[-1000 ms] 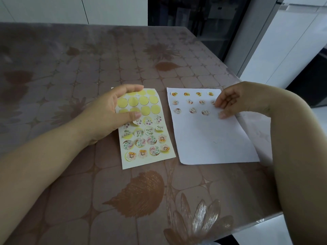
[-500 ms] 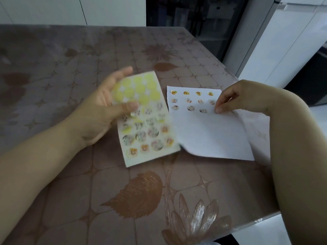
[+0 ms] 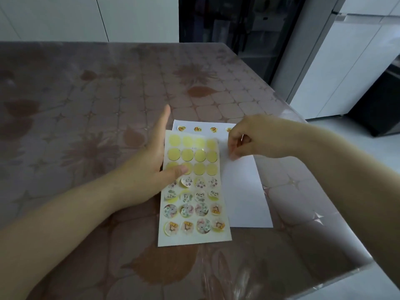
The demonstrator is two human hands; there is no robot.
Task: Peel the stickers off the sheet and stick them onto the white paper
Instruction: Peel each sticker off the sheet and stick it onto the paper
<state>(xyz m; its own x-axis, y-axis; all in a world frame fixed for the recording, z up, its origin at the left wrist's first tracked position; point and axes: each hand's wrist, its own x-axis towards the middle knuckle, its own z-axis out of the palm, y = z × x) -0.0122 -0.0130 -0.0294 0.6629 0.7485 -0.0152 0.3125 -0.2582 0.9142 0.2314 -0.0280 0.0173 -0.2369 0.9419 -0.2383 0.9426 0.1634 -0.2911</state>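
The sticker sheet (image 3: 192, 208) lies partly over the left side of the white paper (image 3: 244, 191). Its upper rows are bare yellow circles; its lower rows hold round patterned stickers, a few with lifted edges. My left hand (image 3: 151, 165) grips the sheet's left edge, thumb on top and fingers behind. My right hand (image 3: 249, 139) hovers over the paper's upper part with its fingertips pinched together; whether a sticker is between them I cannot tell. A row of small stickers (image 3: 197, 129) shows along the paper's top edge.
Everything rests on a table (image 3: 86, 105) with a glossy brown floral cover. Its right edge (image 3: 337, 213) runs close beside the paper, with pale floor beyond. White cabinets (image 3: 346, 61) stand at the back right.
My left hand has carried the sticker sheet to the right, so it now overlaps the white paper. My right hand stayed over the paper's top and closed its fingertips.
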